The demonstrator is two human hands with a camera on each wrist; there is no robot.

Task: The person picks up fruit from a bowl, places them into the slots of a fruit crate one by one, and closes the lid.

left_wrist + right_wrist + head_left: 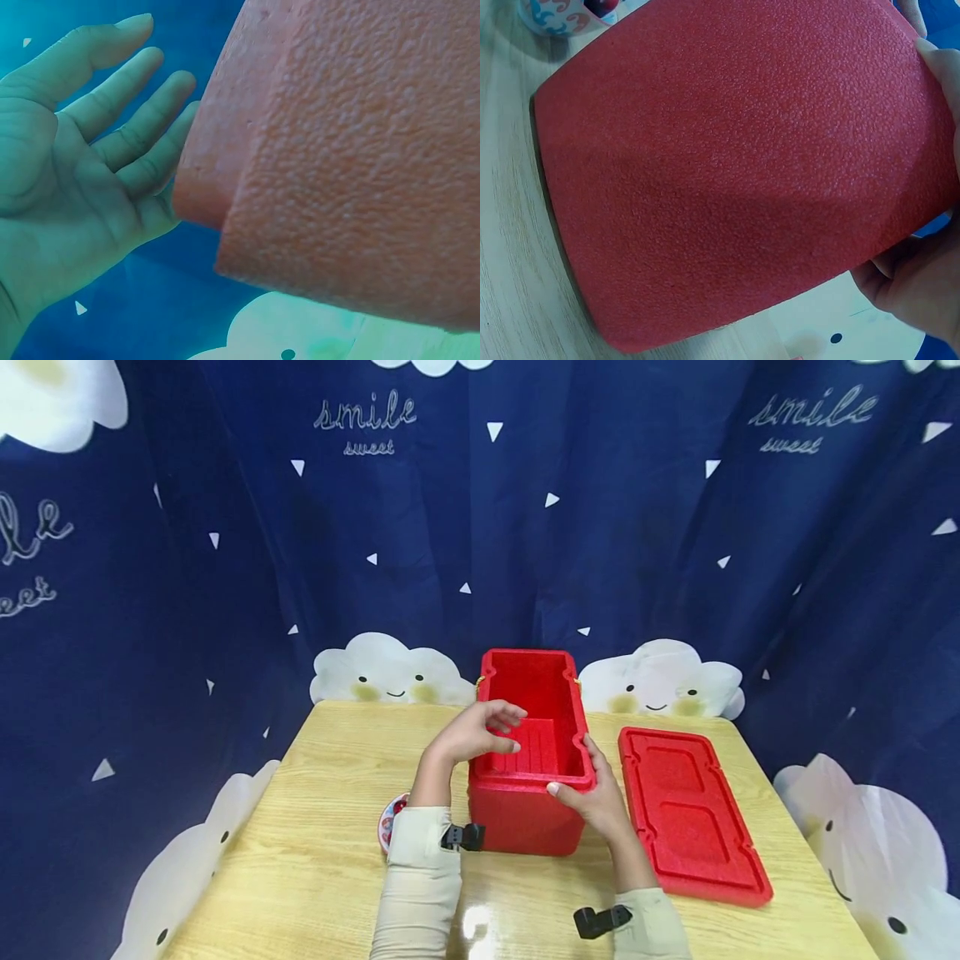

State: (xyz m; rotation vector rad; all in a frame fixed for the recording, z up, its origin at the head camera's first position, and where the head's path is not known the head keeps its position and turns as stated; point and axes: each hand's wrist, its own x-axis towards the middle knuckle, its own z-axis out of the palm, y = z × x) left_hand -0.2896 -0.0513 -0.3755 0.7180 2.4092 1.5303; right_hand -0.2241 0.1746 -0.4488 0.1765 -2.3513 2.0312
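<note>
A deep red foam box point(517, 822) stands uncovered on the table, its floor and inner walls showing. My left hand point(480, 732) hovers over the left part of its opening, fingers loosely bent and apart from the thumb. Nothing lies in that palm, which the left wrist view shows beside the textured box wall point(360, 165). With my right hand point(602, 797) I hold the box's near right corner: the thumb rests at the front rim and the fingers lie along the right side. Seen from the right wrist, the box's front wall point(727, 180) fills most of the picture.
The red lid point(693, 827) lies flat on the wooden table point(300, 860), right of the box. A patterned bowl point(386, 828) with something red in it sits to the left, partly hidden behind my left forearm. A dark blue curtain point(420, 510) hangs behind the table.
</note>
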